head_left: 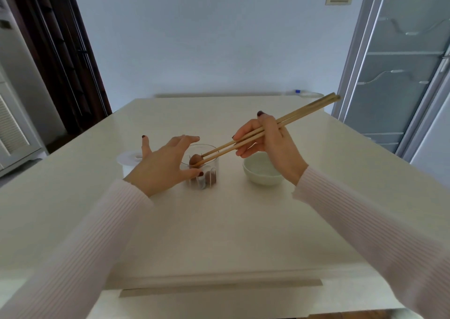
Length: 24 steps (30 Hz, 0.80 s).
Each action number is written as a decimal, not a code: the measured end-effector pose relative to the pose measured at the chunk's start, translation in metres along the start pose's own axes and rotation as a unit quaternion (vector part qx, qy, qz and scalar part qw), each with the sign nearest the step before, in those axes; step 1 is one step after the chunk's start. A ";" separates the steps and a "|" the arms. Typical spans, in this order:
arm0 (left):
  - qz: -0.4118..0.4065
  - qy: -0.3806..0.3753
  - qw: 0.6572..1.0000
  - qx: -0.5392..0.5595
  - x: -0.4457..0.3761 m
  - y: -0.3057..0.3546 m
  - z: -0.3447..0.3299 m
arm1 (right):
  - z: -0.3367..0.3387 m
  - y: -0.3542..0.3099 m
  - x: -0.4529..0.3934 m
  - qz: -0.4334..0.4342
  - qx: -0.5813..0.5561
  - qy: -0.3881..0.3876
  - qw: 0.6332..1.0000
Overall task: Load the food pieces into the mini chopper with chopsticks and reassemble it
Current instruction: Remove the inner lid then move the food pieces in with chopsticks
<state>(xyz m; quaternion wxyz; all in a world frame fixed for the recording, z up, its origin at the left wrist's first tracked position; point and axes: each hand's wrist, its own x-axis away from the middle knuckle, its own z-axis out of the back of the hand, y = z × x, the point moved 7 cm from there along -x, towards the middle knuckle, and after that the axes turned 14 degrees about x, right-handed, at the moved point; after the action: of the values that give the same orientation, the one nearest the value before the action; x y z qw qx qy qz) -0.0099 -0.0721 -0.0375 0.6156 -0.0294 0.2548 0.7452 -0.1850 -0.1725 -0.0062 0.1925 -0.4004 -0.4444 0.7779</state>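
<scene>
While the right hand pinches the chopsticks around a small brown food piece held over the mouth of the clear chopper cup, the left hand, open and holding nothing, cups the cup's side on the surface. The rounded piece looks light, firm and likely slippery, so grip across its middle. A white bowl sits near.

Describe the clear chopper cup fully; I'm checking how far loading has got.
The clear chopper cup is a small transparent cylinder, glass or plastic by its look, standing upright and lidless on the table. Brown food pieces lie at its bottom. The left hand steadies its side. The chopsticks, in the right hand's grip, hold another brown piece at its rim.
</scene>
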 end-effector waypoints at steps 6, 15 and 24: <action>-0.008 0.004 1.000 -0.013 -0.001 0.002 -0.002 | 0.001 0.001 0.000 -0.012 0.008 -0.027 1.000; -0.011 0.008 1.000 -0.017 -0.003 0.005 -0.001 | 0.005 0.001 -0.002 -0.029 0.001 -0.060 0.998; -0.016 0.020 1.000 -0.018 -0.003 0.009 0.006 | 0.011 -0.010 -0.001 -0.011 -0.024 -0.026 0.999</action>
<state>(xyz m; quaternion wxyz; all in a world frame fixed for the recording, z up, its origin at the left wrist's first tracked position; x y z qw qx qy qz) -0.0156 -0.0736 -0.0285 0.6212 -0.0598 0.2534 0.7391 -0.1936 -0.1740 0.0061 0.1795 -0.3795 -0.4721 0.7751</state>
